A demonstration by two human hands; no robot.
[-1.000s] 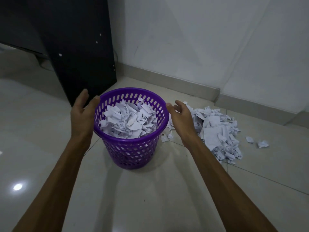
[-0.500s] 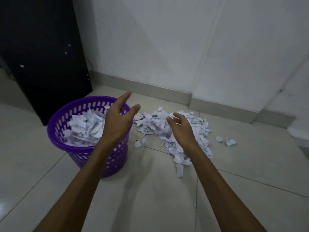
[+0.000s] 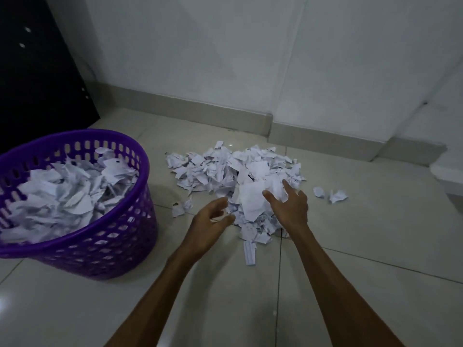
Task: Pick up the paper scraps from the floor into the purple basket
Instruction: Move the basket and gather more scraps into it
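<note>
Head view: the purple basket (image 3: 75, 209) stands at the left of the frame on the pale tiled floor (image 3: 375, 246), more than half full of torn white paper. To its right, in the middle of the frame, a loose pile of scraps (image 3: 233, 171) lies spread on the tiles, well apart from the basket's rim. A few strays sit away from the heap: two small crumpled bits (image 3: 330, 194) to the right, a couple (image 3: 181, 207) near the basket side, and one long strip (image 3: 249, 252) at the pile's near edge.

Both arms reach in from the bottom of the frame. The left hand (image 3: 209, 222) hovers at the near left edge of the pile, fingers loosely spread and a little bent, gripping nothing. The right hand (image 3: 290, 206) is over the near right part of the pile, fingers extended towards the paper, also holding nothing; whether its fingertips touch the scraps I cannot tell.

A dark panel (image 3: 37, 71) fills the upper left, behind the basket. A white wall (image 3: 225, 58) with a skirting runs across the top.
</note>
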